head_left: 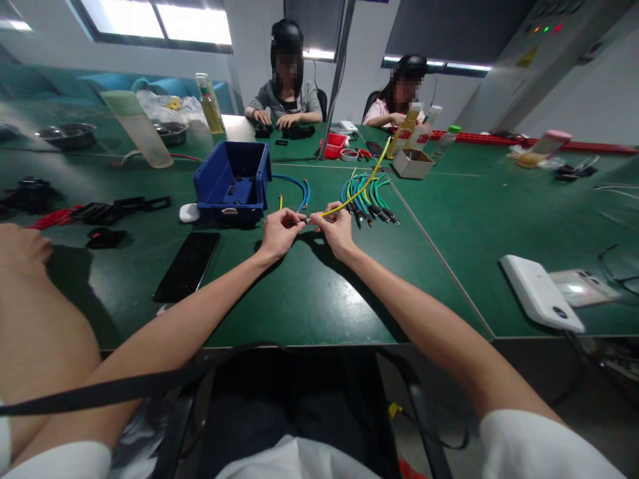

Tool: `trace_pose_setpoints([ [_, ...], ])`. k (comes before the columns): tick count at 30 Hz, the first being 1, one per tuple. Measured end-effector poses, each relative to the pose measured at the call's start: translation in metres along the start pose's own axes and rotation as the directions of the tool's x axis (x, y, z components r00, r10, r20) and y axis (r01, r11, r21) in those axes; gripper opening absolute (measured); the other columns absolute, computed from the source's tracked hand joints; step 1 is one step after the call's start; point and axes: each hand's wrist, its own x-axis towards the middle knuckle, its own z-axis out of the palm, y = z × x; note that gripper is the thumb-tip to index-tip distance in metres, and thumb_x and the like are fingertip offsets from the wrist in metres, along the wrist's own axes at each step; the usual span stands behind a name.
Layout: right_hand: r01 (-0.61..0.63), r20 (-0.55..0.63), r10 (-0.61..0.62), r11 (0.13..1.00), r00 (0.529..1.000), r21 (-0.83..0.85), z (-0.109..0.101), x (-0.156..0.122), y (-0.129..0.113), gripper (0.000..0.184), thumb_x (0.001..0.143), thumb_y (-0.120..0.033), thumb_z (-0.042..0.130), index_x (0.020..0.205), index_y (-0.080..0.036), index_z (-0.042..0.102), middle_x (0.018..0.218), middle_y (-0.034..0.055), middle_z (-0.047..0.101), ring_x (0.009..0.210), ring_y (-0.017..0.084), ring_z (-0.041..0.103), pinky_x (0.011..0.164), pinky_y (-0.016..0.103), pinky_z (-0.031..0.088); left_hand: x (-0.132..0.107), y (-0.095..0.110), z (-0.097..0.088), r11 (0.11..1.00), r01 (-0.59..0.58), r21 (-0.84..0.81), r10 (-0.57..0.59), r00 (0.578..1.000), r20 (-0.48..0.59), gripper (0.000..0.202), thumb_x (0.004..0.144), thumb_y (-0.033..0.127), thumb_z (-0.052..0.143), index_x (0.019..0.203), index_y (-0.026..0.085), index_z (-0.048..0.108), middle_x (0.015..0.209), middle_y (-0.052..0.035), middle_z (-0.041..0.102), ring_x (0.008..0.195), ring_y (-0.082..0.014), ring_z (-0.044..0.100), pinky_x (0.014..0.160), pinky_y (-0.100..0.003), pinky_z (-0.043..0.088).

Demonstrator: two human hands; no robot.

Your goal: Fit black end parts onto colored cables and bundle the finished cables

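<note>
1. The left hand (279,233) is closed, its fingertips pressed together on the near end of a yellow wire (349,201), thumb on top.
2. The right hand (338,229) sits just beside the left, almost touching it, and pinches the same wire a little further along. Its other fingers are curled under.
3. From the right hand's pinch the yellow wire rises up and away to the right, clear of the green table (309,299).
4. Just beyond the right hand lies a bundle of wires (370,197) in green, blue and yellow, with dark ends pointing toward the hands.
5. Beyond the left hand stands a blue bin (210,174), with a curved blue wire (301,187) between the bin and the bundle.
6. To the left of the left hand, nearer the person, a black phone (187,266) lies flat on the table.
</note>
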Motion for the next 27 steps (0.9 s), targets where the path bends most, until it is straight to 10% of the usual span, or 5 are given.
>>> trace_pose_setpoints([
  [27, -0.065, 0.055, 0.066, 0.998, 0.996, -0.019, -0.0050, 0.0001, -0.0015, 0.039, 0.065, -0.044, 0.084, 0.076, -0.021, 0.055, 0.072, -0.0013, 0.069, 0.076, 0.019, 0.073, 0.063, 0.027, 0.056, 0.0022, -0.0015, -0.0049, 1.000, -0.007, 0.008, 0.007, 1.000, -0.017, 0.021, 0.065, 0.022, 0.076, 0.070, 0.016, 0.057, 0.089, -0.0088, 0.073, 0.086, -0.0202, 0.070, 0.087, -0.038, 0.054],
])
